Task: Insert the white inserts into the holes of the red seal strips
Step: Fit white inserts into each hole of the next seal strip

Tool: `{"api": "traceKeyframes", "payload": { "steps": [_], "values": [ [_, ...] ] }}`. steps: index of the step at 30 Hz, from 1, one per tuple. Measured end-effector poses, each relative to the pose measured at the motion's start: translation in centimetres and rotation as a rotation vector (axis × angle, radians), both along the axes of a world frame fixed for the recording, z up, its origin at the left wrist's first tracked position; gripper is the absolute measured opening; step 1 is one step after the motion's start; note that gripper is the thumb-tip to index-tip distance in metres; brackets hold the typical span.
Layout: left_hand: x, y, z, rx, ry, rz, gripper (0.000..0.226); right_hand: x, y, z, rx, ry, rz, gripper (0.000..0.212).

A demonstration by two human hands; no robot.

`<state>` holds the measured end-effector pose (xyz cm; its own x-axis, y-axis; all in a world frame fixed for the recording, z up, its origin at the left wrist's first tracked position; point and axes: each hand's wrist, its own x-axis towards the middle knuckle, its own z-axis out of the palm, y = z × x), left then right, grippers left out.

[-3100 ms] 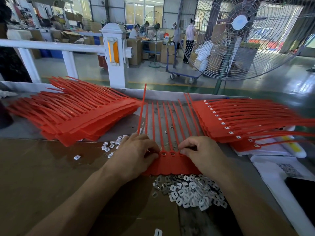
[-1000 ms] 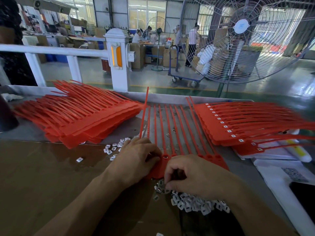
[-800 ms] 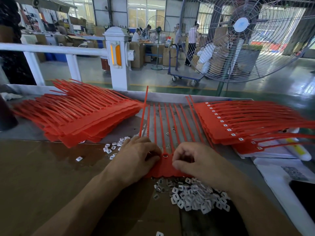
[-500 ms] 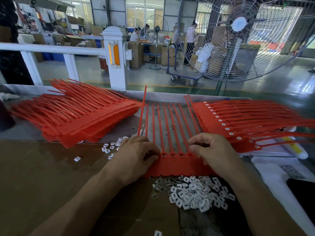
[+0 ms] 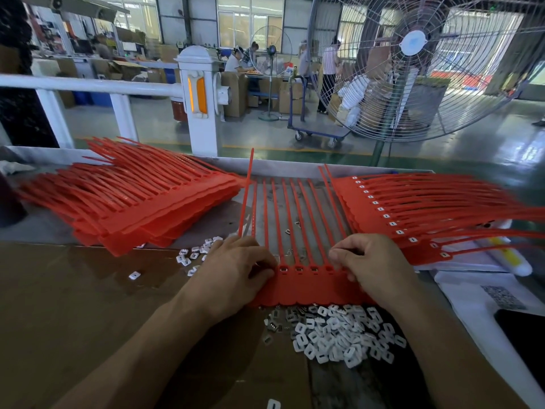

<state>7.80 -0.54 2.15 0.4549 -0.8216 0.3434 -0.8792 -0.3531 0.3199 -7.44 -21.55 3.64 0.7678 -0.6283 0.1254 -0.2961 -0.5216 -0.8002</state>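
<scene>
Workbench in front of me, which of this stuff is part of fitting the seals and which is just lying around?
Job:
- seal strip sheet under left hand and right hand
- white inserts pile
- unfilled stack
- filled stack

Lying about:
- papers
- phone
- fan

Single head view, close above table (image 5: 73, 305), facing forward-down; factory floor beyond.

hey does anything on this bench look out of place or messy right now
Two things. One tail of the seal strip sheet under both hands sticks up askew at its left edge while the others lie flat. And stray white inserts lie scattered left of the left hand, away from the main insert pile.
</scene>
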Motion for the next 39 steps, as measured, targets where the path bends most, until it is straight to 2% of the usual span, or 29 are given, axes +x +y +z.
{"api": "traceKeyframes", "payload": {
  "steps": [16,27,36,39],
  "values": [
    [-0.2,0.1,0.2,0.009,0.012,0.007,0.018,0.4,0.3,-0.6,-0.229,0.219,0.007,0.011],
    [-0.2,0.2,0.1,0.007,0.011,0.007,0.018,0.8,0.5,-1.1,-0.215,0.174,-0.109,0.016],
    [-0.1,0.1,-0.2,0.002,0.001,0.014,0.018,0.7,0.1,-1.5,-0.159,0.133,-0.093,0.010],
    [-0.1,0.1,-0.3,0.002,-0.005,0.013,0.018,0.8,0.1,-1.6,-0.199,0.145,-0.098,0.013]
  ]
}}
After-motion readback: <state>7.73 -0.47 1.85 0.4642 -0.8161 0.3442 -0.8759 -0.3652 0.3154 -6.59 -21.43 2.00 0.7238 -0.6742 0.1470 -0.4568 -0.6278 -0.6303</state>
